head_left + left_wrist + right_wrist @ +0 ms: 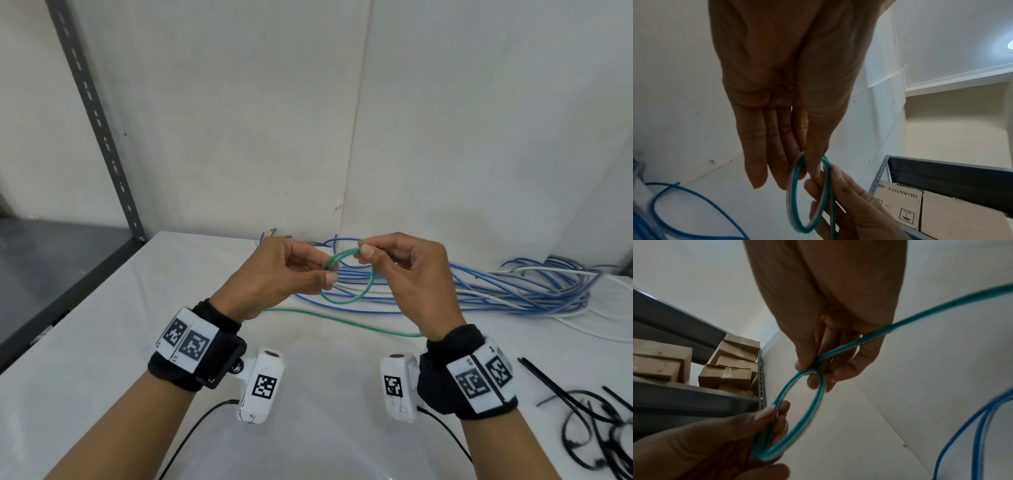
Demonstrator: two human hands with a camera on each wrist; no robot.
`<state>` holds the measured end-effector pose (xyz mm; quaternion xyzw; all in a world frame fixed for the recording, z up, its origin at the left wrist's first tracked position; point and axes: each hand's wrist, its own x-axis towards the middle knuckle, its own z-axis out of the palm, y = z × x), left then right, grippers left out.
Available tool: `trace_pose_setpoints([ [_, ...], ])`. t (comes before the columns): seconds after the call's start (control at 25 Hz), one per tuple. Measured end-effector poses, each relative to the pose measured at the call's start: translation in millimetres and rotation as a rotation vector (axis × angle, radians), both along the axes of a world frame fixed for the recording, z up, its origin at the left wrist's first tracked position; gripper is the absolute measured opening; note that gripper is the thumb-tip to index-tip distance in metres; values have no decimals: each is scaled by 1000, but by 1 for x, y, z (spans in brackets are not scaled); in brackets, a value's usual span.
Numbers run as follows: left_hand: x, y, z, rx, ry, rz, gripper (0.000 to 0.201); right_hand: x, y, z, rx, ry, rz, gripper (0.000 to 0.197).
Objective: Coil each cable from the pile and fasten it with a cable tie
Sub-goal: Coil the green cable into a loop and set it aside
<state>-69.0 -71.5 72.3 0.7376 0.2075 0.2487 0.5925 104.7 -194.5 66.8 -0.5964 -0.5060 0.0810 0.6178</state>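
While behind: blue cable pile [479,287], black ties [589,428].

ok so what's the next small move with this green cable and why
Probably wind another loop: the right hand feeds slack onto the green coil that the left hand pinches. A long green tail lies uncoiled on the table.

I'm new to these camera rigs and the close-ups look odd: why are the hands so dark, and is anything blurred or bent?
Head view: even light, sharp; the grey shelf post leans from wide-angle distortion. Left wrist view: the left hand is backlit and dark, with ceiling lamp glare. Right wrist view: the right hand is in shadow, and the green cable loop and blue cable are smeared.
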Motion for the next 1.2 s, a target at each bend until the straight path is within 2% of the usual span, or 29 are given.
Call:
trace_pose_setpoints([
  [0.16, 3, -1, -3, 25, 35, 6, 11, 0, 1, -2, 74, -67, -163, 4],
  [0.36, 0, 4, -1, 21, -11, 41, 14, 1, 1, -3, 175, 44, -259, 11],
  [0.52, -1, 9, 0, 104, -111, 165, 19, 4, -2, -2, -94, 17, -73, 5],
  [0.6, 1, 5, 0, 104, -168, 176, 18, -5, 0, -4, -63, 2, -17, 13],
  [0.68, 2, 3, 0, 61, -227, 167, 18, -15, 4, -7, 22, -76, -40, 28],
  [0.76, 1, 4, 1, -31, -279, 156, 21, -21, 5, -8, 58, -103, -59, 25],
  [0.92, 0, 5, 6, -215, -299, 86, 28, -21, 3, -4, 109, -1, -62, 19],
  [1.08, 0, 0, 8, -442, -326, -8, 28, -17, 4, -2, 95, 166, 16, 18],
  [1.2, -1, 6, 9, -418, -238, -43, 42, -11, 2, -1, 48, 159, 46, 18],
])
